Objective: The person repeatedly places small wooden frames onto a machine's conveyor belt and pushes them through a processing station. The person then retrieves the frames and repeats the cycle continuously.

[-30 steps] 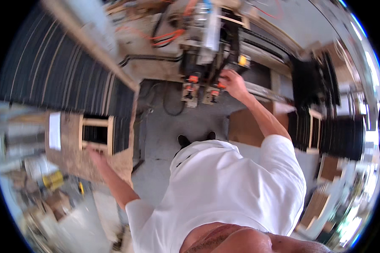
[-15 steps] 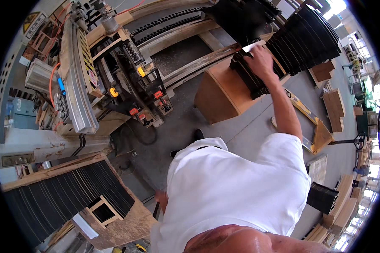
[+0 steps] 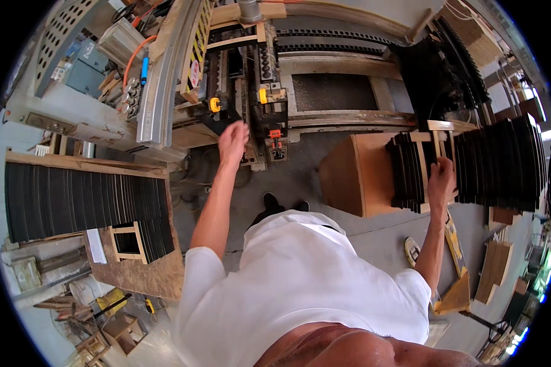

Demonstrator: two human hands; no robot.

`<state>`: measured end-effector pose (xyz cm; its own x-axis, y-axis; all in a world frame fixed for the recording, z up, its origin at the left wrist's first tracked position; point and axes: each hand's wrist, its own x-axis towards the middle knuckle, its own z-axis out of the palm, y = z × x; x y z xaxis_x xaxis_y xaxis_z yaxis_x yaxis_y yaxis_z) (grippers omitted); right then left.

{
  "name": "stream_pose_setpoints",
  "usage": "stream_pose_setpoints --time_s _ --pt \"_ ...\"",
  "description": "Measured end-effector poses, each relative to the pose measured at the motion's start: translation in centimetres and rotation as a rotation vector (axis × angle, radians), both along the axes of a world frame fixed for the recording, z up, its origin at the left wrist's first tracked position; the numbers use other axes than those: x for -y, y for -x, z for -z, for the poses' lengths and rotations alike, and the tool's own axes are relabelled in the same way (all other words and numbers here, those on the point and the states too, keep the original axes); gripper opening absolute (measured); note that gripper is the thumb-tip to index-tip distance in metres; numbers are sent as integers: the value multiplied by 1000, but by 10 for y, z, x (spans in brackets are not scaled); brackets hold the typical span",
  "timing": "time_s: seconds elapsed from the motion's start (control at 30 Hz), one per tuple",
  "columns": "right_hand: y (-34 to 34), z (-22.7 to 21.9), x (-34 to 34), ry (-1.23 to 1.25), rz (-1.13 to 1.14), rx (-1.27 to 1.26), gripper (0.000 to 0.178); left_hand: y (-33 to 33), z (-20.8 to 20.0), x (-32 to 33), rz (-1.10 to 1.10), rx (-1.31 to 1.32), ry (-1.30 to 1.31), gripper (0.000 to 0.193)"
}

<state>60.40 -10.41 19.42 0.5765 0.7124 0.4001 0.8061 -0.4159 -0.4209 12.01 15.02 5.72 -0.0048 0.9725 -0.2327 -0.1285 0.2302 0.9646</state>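
Note:
My right hand (image 3: pixel 442 180) is closed on a narrow pale wooden frame (image 3: pixel 441 126), which stands upright between rows of thin black pieces. One row of black pieces (image 3: pixel 405 171) rests on a brown wooden box (image 3: pixel 373 177); a longer black row (image 3: pixel 502 162) stretches to the right. My left hand (image 3: pixel 232 145) is raised in front of the machine's clamps, close to a yellow knob (image 3: pixel 215 104) and a red clamp (image 3: pixel 275 134). Its fingers are curled together, and what they hold, if anything, is not visible.
A board table (image 3: pixel 141 278) on the left carries a long row of black pieces (image 3: pixel 79 205) and a small wooden frame (image 3: pixel 128 243). The machine's metal beam (image 3: pixel 159 116) and rails cross the far side. A yellow pallet jack (image 3: pixel 456 293) stands on the floor at right.
My left hand has come up from my side to the machine's clamps. My right arm has drawn nearer to me, its hand still at the black rows. The whole view has turned leftward.

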Motion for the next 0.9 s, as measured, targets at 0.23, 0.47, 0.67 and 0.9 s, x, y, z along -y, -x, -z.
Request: stream_pose_setpoints --time_s 0.23,0.47,0.67,0.9 --pt "54 -44 -54 -131 -195 -170 23 -41 -28 -190 -42 200 74 55" --pt "129 -53 -147 -54 -453 -129 25 -59 -11 -318 -245 601 217 67" --pt "169 -27 -244 -24 -681 -56 25 -63 -11 -314 -349 673 185 57" --pt "243 5 -382 -136 -1048 109 21 -42 8 -222 -182 831 159 33"
